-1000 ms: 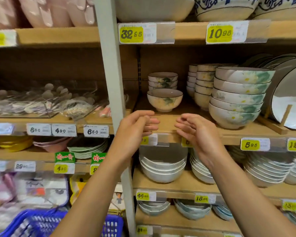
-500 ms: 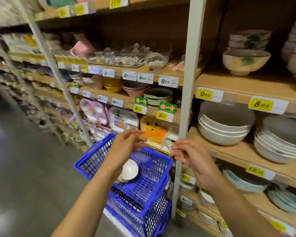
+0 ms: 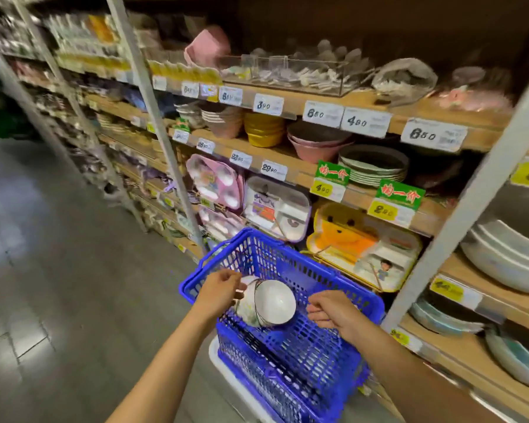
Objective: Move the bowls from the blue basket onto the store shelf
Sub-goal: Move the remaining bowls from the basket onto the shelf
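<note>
The left hand (image 3: 223,288) and right hand (image 3: 330,309) have dropped into the blue plastic mesh basket (image 3: 287,257) at lower centre. The left now touches the nested white ceramic bowls (image 3: 272,303) lying there, its grip unclear. The right hovers loosely curled, empty.

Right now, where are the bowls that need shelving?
In the head view, lower centre: the bowls lie tipped inside the blue basket, between the left hand and the right hand.

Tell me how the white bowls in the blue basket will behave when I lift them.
The bowls look glazed, so they are probably slippery and breakable. They lie nested on their side in the basket, so they may roll or slide apart.
</note>
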`<state>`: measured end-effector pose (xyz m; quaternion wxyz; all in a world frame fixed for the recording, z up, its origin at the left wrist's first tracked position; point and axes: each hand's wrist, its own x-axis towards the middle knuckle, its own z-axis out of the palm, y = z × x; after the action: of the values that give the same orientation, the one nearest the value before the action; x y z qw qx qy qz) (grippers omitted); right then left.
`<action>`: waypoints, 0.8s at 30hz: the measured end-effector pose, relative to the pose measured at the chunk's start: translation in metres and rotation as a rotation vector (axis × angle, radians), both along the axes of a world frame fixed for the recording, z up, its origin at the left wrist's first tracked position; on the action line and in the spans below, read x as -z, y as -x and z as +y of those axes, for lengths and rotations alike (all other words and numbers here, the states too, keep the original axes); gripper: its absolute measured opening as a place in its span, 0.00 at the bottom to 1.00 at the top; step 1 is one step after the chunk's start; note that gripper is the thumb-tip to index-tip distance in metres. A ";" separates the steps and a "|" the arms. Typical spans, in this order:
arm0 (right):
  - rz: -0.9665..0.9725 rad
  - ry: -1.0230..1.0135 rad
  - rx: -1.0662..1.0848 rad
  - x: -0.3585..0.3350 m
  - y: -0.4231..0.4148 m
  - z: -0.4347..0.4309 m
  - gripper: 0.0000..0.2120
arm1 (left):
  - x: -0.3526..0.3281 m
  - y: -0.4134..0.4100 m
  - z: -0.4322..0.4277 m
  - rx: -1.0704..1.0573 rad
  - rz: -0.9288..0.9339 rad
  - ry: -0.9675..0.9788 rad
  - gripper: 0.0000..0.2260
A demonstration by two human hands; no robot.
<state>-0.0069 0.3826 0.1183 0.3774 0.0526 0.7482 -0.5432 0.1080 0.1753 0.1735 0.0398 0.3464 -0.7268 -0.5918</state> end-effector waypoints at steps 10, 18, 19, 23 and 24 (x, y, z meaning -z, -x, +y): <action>-0.134 -0.325 0.096 0.106 0.039 -0.076 0.20 | 0.106 0.108 -0.074 0.425 -0.359 0.315 0.11; -0.421 -0.354 0.156 0.219 0.058 -0.109 0.05 | 0.196 0.159 -0.084 0.577 -0.439 0.438 0.15; -0.452 -0.336 0.174 0.232 0.060 -0.114 0.04 | 0.208 0.161 -0.085 0.582 -0.434 0.451 0.14; -0.457 -0.275 0.330 0.283 0.068 -0.135 0.12 | 0.243 0.165 -0.084 0.547 -0.381 0.575 0.17; -0.446 -0.275 0.358 0.291 0.069 -0.138 0.14 | 0.247 0.164 -0.083 0.541 -0.369 0.592 0.18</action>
<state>-0.0758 0.2448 -0.1724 0.4200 0.3517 0.6922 -0.4699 -0.0557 0.0923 -0.0739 -0.1495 0.2173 -0.9244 -0.2755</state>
